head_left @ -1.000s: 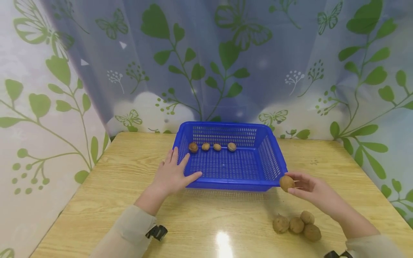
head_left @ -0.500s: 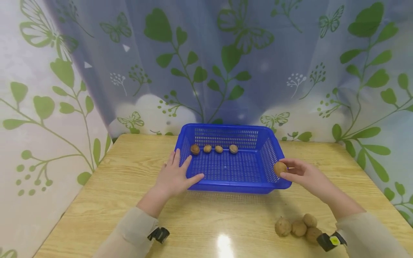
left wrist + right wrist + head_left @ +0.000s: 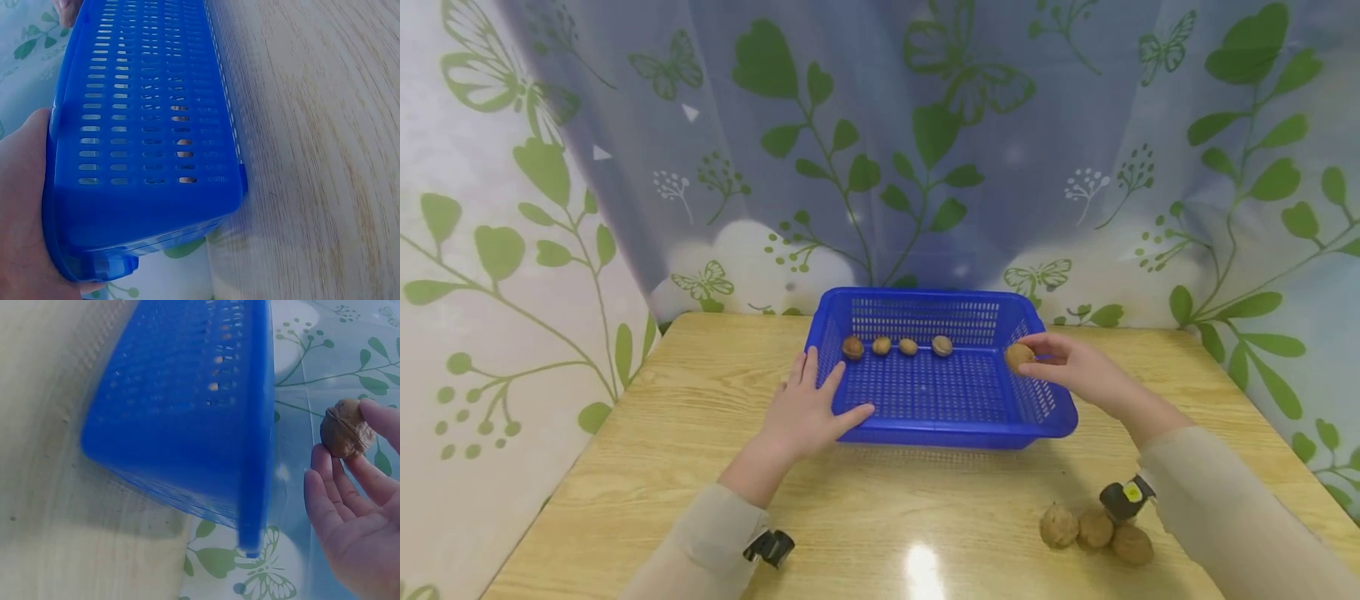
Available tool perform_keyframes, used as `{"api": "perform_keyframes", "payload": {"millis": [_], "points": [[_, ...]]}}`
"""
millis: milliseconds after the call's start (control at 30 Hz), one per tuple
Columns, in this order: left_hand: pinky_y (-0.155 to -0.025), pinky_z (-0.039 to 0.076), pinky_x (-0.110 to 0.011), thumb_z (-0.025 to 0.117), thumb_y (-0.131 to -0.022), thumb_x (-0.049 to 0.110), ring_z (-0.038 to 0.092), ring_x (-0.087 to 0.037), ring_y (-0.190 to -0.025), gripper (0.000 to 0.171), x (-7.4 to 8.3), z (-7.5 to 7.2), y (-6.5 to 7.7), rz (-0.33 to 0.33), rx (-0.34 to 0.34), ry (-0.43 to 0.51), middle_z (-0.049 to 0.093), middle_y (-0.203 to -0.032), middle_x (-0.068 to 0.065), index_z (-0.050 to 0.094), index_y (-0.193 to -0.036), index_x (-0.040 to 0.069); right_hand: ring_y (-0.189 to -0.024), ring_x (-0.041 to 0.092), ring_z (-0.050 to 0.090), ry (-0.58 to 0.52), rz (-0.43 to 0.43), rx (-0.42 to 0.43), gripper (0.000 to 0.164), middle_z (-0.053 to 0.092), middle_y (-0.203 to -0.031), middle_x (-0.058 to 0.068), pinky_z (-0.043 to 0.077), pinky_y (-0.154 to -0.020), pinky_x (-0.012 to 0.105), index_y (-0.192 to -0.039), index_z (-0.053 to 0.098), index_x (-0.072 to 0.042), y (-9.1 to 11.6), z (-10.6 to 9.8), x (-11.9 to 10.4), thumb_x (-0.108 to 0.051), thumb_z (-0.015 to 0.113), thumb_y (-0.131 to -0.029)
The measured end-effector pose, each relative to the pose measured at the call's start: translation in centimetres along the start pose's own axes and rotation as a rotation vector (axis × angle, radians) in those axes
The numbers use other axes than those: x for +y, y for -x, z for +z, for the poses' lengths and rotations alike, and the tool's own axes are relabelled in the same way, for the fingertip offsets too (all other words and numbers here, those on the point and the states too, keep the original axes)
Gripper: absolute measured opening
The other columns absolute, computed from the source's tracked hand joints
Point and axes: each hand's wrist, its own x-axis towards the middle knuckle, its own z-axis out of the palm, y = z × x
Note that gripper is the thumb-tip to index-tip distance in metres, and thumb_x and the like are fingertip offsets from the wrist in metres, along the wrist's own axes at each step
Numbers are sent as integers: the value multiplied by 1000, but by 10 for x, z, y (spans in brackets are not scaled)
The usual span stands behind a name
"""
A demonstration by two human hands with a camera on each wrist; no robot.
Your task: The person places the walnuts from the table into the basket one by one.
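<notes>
You face printed fabric backdrop (image 3: 880, 208) across upper half of frame, dusky blue in middle, soft folds, green leaf sprays (image 3: 864, 173), outlined butterflies (image 3: 666, 71), white cloud shapes (image 3: 748, 250) near its lower edge. At frame left, you see paler leaf-printed panel (image 3: 475, 333). Below, light wood-grain tabletop (image 3: 865, 500); bright glare spot (image 3: 922, 571) at bottom centre.

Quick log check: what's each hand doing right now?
Left hand: open, fingers spread, on the basket.
Right hand: holding a walnut between thumb and fingers.
</notes>
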Motion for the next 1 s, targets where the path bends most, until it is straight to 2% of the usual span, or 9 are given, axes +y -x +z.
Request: {"api": "perform_keyframes", "payload": {"millis": [300, 433, 600, 800, 1000], "points": [[-103, 21, -60, 34, -82, 76, 0, -40, -139, 90, 0, 0, 2, -8, -14, -15, 5, -152, -26, 30, -147, 13, -121, 39, 45, 44, 0, -73, 59, 47, -133, 24, 41, -93, 50, -133, 44, 3, -27, -7, -13, -33, 62, -90], [-104, 21, -60, 33, -83, 76, -1, -39, -139, 90, 1, -1, 1, -12, -15, -10, 4, -152, -25, 30, -147, 14, -118, 36, 48, 9, 16, -106, 56, 49, -131, 24, 42, -94, 47, -131, 44, 6, -41, -9, -15, -29, 61, -91], [-104, 21, -59, 35, -83, 75, 0, -39, -139, 89, 1, -2, 2, -9, -14, -8, 5, -152, -26, 30, -147, 13, -121, 36, 45, -49, 54, -134, 53, 47, -131, 25, 38, -99, 45, -131, 43, 8, -60, -15, -18, -24, 60, -92], [-103, 22, -60, 37, -84, 73, 0, -40, -139, 88, 1, -2, 2, -8, -7, -10, 6, -152, -26, 32, -146, 12, -123, 36, 44, -83, 83, -98, 58, 42, -136, 26, 36, -101, 44, -135, 38, 8, -75, -21, -20, -23, 60, -92], [-103, 22, -60, 35, -83, 75, 1, -39, -139, 88, 1, 2, 0, -3, 2, -17, 6, -152, -26, 33, -146, 13, -115, 35, 50, -122, 95, -31, 53, 45, -132, 28, 39, -98, 44, -132, 40, 10, -98, -12, -1, -17, 60, -91]]}}
